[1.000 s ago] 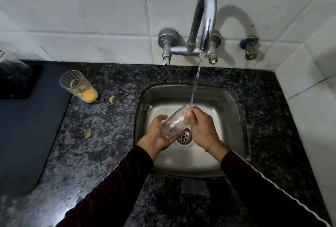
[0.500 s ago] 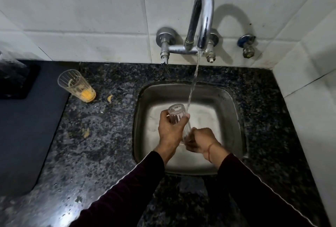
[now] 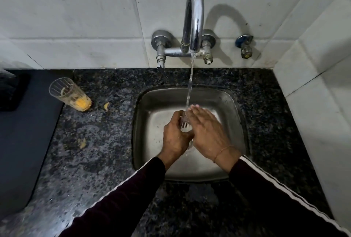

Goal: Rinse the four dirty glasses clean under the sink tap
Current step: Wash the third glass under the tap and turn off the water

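1. The glass (image 3: 185,125) was gripped upright in the left hand (image 3: 175,136) over the sink (image 3: 235,107), so tap (image 3: 193,20) water fell in.
2. The right hand (image 3: 206,130) was laid flat against it, fingers (image 3: 195,110) released, probably for rubbing.
3. A dirty glass (image 3: 69,94) was left at 10 o'clock.

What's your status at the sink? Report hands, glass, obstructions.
Left hand gripping glass under tap stream; right hand open, flat against it. Dirty glass waiting on counter. Nothing blocking.
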